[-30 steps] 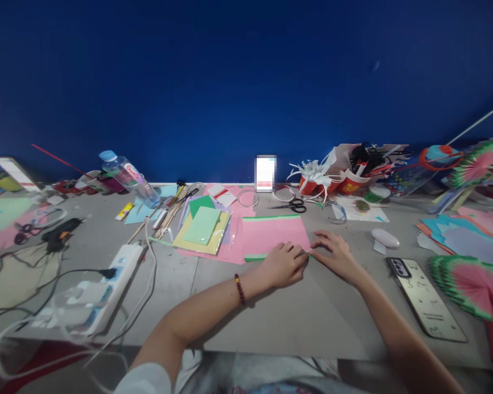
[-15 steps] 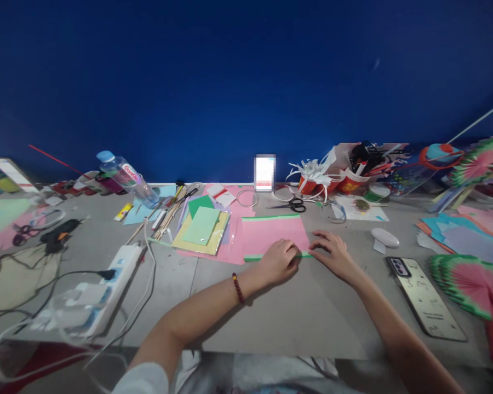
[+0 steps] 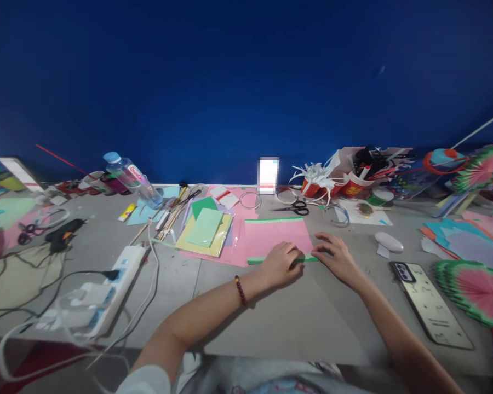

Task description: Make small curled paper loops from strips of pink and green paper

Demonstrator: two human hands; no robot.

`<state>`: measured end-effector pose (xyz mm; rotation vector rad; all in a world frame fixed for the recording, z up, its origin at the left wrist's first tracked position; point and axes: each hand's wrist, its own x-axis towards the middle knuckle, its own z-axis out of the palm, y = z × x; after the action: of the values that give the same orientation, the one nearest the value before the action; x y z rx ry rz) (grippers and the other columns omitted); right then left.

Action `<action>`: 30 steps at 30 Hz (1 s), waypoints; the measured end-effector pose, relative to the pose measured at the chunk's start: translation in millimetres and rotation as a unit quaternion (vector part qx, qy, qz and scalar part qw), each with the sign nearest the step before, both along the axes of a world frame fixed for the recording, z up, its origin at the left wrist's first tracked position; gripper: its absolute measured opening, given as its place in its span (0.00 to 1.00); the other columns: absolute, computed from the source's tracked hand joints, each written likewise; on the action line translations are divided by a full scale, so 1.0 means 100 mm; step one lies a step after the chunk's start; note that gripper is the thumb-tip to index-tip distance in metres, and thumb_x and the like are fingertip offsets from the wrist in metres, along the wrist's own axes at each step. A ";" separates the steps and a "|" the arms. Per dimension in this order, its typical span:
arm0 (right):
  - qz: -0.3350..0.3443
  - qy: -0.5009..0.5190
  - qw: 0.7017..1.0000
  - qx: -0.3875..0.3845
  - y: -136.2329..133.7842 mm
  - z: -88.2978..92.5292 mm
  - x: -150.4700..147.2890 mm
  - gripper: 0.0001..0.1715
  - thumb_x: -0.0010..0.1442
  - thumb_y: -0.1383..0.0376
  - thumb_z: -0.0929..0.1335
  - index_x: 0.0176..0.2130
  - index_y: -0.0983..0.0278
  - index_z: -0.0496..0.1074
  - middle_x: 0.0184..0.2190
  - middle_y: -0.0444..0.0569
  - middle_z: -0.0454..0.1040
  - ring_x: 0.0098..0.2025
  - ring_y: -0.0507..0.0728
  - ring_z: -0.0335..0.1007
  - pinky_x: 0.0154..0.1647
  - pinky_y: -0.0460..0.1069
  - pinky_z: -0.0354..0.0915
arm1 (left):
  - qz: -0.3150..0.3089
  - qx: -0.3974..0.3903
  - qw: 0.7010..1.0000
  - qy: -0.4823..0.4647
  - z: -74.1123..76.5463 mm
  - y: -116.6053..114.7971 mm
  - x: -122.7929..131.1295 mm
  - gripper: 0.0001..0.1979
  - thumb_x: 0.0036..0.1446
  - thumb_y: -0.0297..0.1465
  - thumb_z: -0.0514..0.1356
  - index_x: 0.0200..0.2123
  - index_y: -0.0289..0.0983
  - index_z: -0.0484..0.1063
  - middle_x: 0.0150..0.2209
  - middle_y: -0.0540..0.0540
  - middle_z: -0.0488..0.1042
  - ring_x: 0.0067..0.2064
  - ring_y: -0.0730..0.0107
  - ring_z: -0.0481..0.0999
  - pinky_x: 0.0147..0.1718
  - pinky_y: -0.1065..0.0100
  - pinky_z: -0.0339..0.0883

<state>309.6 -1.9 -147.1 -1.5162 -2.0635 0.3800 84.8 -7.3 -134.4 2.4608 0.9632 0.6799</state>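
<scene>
A pink sheet of paper (image 3: 275, 235) with green strips along its far and near edges lies flat on the grey table. My left hand (image 3: 282, 264) rests over its near edge, its fingers bent together on the green strip and its fingertips partly hidden. At the near right corner, my right hand (image 3: 336, 260) pinches the end of the green edge between thumb and a finger, with the index finger arched apart above. Beyond the sheet lie black scissors (image 3: 296, 207). To its left, light green paper (image 3: 205, 227) lies on a yellow pack in clear wrapping.
A power strip (image 3: 117, 290) with cables lies at the left. A plastic bottle (image 3: 133, 178) leans near the blue wall. At the right are a phone (image 3: 431, 306), a white oval object (image 3: 389, 242) and pink-green folded paper fans (image 3: 476, 290). Red cups (image 3: 355, 185) hold tools at the back.
The whole view has shifted slightly, so everything sits a little further right and lower. Both hands keep nearly the same place on the pink sheet.
</scene>
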 end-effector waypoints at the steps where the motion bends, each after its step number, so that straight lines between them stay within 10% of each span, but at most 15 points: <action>1: 0.008 0.006 1.000 0.003 0.00 0.03 -0.02 0.15 0.60 0.54 0.65 0.29 0.59 0.76 0.49 0.54 0.72 0.52 0.65 0.67 0.53 0.63 0.60 | 0.007 -0.020 1.000 -0.020 0.01 0.00 -0.01 0.09 0.60 0.32 0.57 0.43 0.36 0.71 0.41 0.43 0.73 0.44 0.63 0.71 0.44 0.64 0.65; 16: 0.131 -0.065 0.989 0.017 0.41 0.33 -0.38 0.21 0.67 0.59 0.58 0.55 0.61 0.68 0.51 0.55 0.71 0.54 0.62 0.65 0.57 0.59 0.61 | 0.013 -0.004 1.000 0.003 -0.02 0.02 -0.03 0.06 0.56 0.27 0.57 0.37 0.36 0.73 0.38 0.43 0.71 0.43 0.63 0.69 0.44 0.63 0.64; 30: 0.121 -0.272 0.951 0.083 0.64 0.17 -0.67 0.23 0.66 0.66 0.58 0.58 0.60 0.67 0.49 0.57 0.69 0.49 0.64 0.62 0.48 0.56 0.60 | 0.014 -0.064 0.997 -0.040 -0.06 0.07 -0.05 0.09 0.55 0.27 0.57 0.39 0.35 0.74 0.42 0.42 0.70 0.45 0.63 0.70 0.46 0.62 0.65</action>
<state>242.2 61.9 -130.3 -1.3706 -2.6425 -0.1487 80.2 -0.2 -140.6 2.2945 0.9817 0.6987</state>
